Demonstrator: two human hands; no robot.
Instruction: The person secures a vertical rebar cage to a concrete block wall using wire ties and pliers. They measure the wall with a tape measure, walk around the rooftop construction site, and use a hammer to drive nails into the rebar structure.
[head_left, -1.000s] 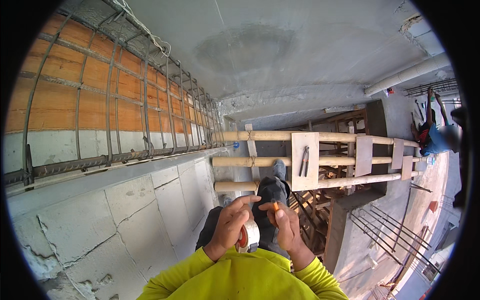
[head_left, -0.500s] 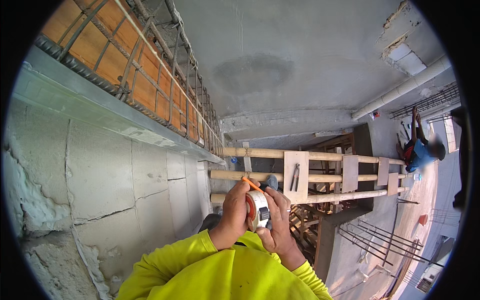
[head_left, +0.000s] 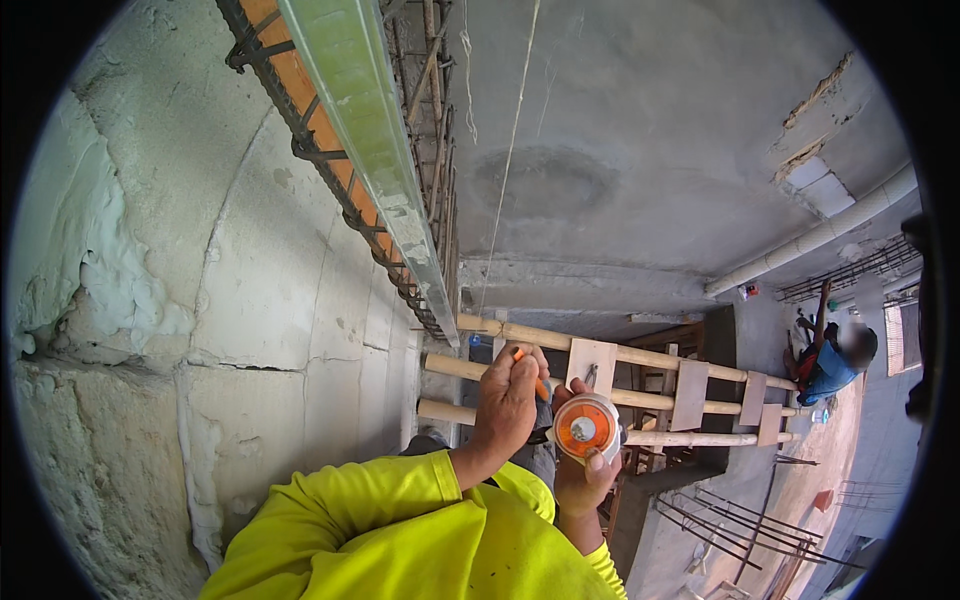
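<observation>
Seemingly smooth, glossy plastic on the tape measure (head_left: 585,428); smooth also on the orange pencil (head_left: 541,388). Soft, matt cloth in the yellow sweatshirt (head_left: 400,540). Smooth metal, with pale smears, on the channel bar (head_left: 350,95); rough, ribbed metal on the reinforcing bars (head_left: 320,155). Matt, cracked masonry in the block wall (head_left: 260,300). Rather smooth bamboo in the poles (head_left: 450,366).

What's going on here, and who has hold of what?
A person in a yellow top grips an orange pencil in the left hand and a round tape measure with an orange face in the right hand. The two tools are held close together but apart. Beyond the hands, wooden boards lie across bamboo poles. Off to the right is another person in blue, whose activity is too small to make out.
</observation>
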